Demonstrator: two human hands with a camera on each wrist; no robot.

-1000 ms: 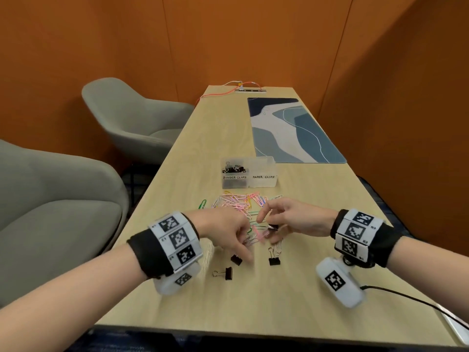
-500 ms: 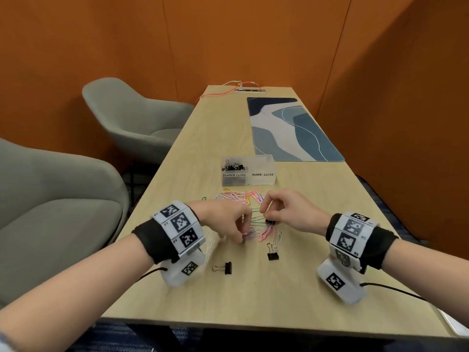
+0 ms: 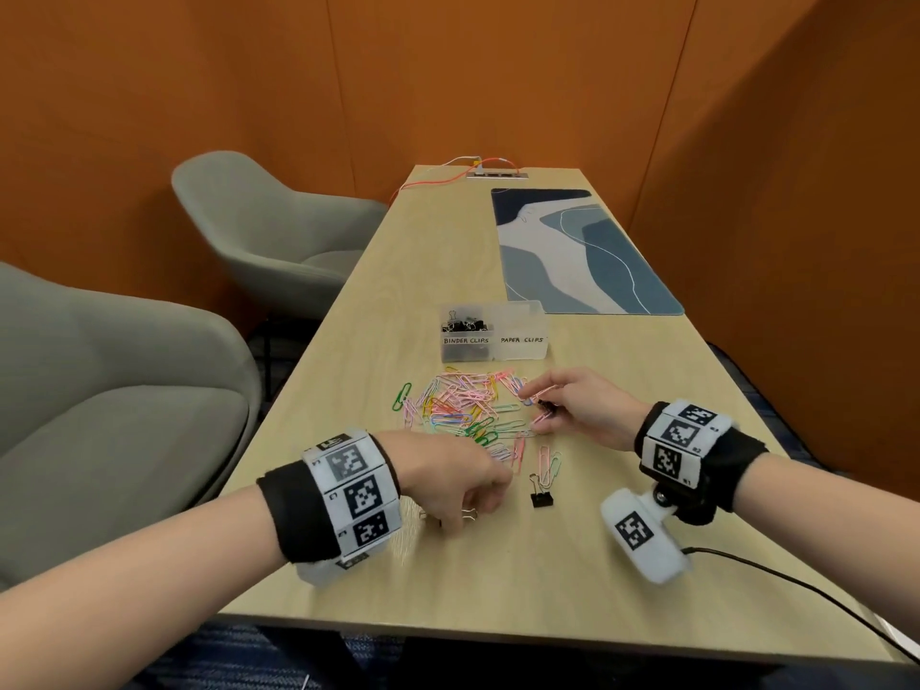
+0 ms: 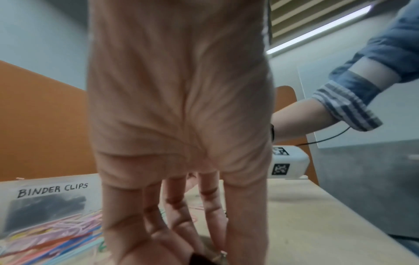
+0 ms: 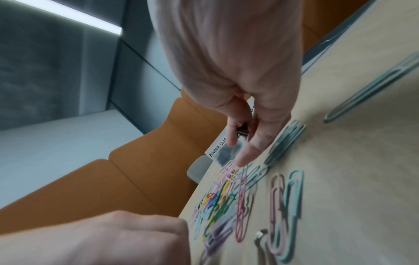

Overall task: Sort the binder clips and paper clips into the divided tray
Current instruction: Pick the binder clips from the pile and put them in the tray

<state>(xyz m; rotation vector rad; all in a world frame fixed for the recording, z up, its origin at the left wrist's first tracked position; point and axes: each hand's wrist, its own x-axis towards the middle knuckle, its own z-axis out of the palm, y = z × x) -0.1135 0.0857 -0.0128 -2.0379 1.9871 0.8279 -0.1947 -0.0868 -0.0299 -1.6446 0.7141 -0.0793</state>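
A clear divided tray (image 3: 540, 348) stands mid-table; its "BINDER CLIPS" side (image 3: 465, 322) holds several black clips, and nothing shows in its "PAPER CLIPS" side (image 3: 522, 323). Coloured paper clips (image 3: 463, 410) lie scattered in front of it. My right hand (image 3: 542, 405) hovers at the pile's right edge and pinches a small black binder clip (image 5: 242, 130) between thumb and fingers. My left hand (image 3: 460, 520) reaches down near the front of the table, its fingertips closed round a black binder clip (image 4: 199, 258) whose wire handle (image 3: 469, 514) pokes out. One more binder clip (image 3: 541, 498) lies loose between the hands.
A blue patterned mat (image 3: 582, 251) lies behind the tray, and a power strip with orange cables (image 3: 495, 174) sits at the far end. Two grey armchairs (image 3: 279, 231) stand to the left. A black cable (image 3: 796, 585) trails off my right wrist.
My left hand has pulled back from the paper clip pile toward the near edge and come down on the nearest binder clip. The right hand has stayed at the pile, still pinching its clip.
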